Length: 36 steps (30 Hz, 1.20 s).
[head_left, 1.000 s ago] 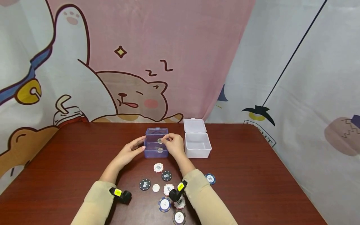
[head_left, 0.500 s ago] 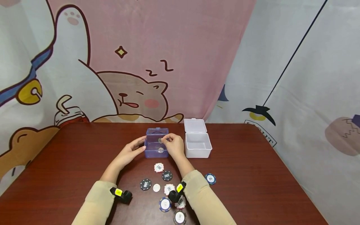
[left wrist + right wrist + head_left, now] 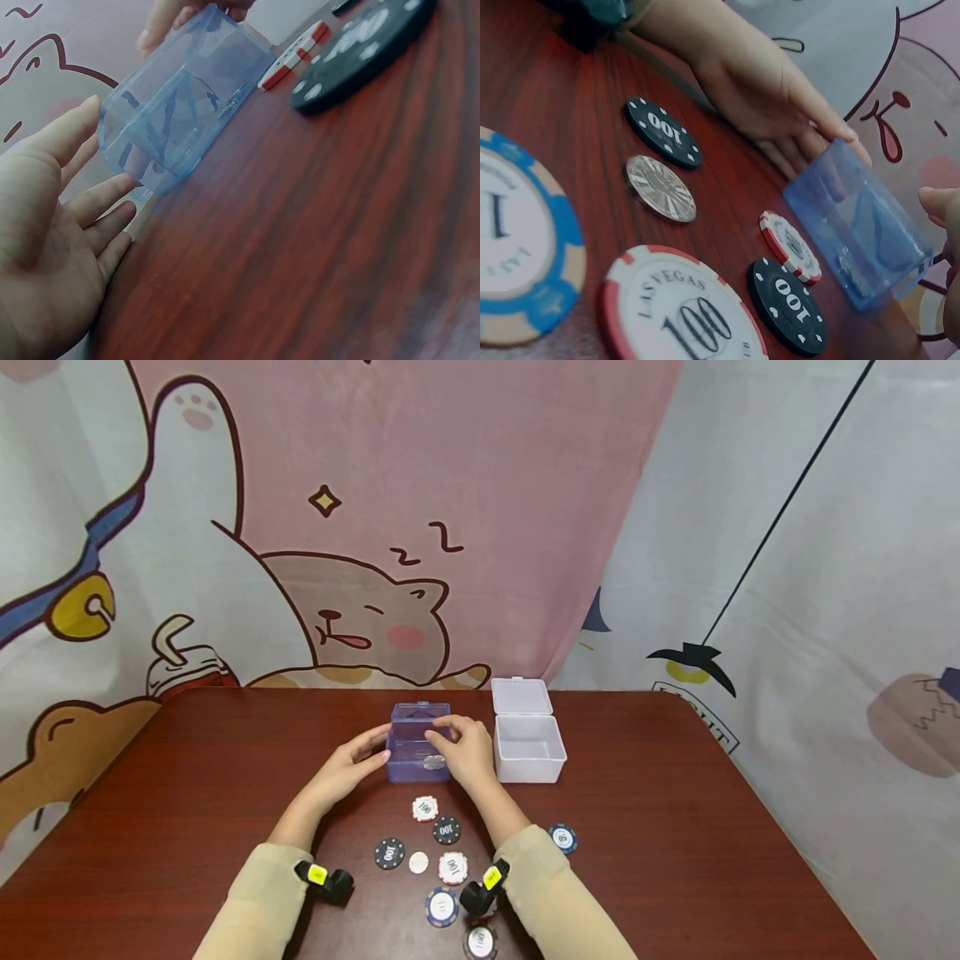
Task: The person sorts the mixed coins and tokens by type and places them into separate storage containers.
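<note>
Since the earlier frames, the silver coin formerly pinched above the blue box point(image 3: 417, 746) is no longer being held up; a coin point(image 3: 434, 763) is now being seen low inside the box, and the right hand point(image 3: 465, 750) is being lowered over the box's right edge.

Blue box: translucent, lid raised at the rear, being kept on the dark red surface point(image 3: 187, 793) at centre, between both hands.

Left hand point(image 3: 341, 771): being held spread, fingers straight, fingertips being laid against the box's left wall.

Right hand: fingers being kept loosely extended over the box's rim, nothing being pinched; whether the rim is being touched cannot be told.

White box point(image 3: 527, 744): open, lid upright, being kept just beside the blue box on its right.

Chips: a red-and-white chip point(image 3: 424, 808) and a black chip point(image 3: 446, 830) are being left near the blue box's front; a second black chip point(image 3: 388, 853), a silver coin point(image 3: 418, 862) and a blue chip point(image 3: 441, 906) are being left nearer the person. A further blue chip point(image 3: 562, 837) is lying apart on the right.
</note>
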Each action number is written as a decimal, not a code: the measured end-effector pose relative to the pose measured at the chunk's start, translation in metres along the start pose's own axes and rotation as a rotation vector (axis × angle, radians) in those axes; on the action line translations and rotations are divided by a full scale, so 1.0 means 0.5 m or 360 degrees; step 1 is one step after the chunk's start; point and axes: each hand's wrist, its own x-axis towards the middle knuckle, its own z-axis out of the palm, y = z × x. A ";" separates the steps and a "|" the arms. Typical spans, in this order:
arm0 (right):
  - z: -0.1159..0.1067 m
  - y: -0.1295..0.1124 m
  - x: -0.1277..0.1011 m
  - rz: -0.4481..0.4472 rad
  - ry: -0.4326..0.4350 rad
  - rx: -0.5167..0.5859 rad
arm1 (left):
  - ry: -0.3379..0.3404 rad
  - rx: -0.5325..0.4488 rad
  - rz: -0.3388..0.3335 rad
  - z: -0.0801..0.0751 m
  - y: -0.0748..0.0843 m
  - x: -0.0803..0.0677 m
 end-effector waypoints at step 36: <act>-0.081 -0.059 -0.138 -0.0386 -0.0442 0.0194 | 0.0003 0.0013 0.0020 -0.001 -0.005 0.000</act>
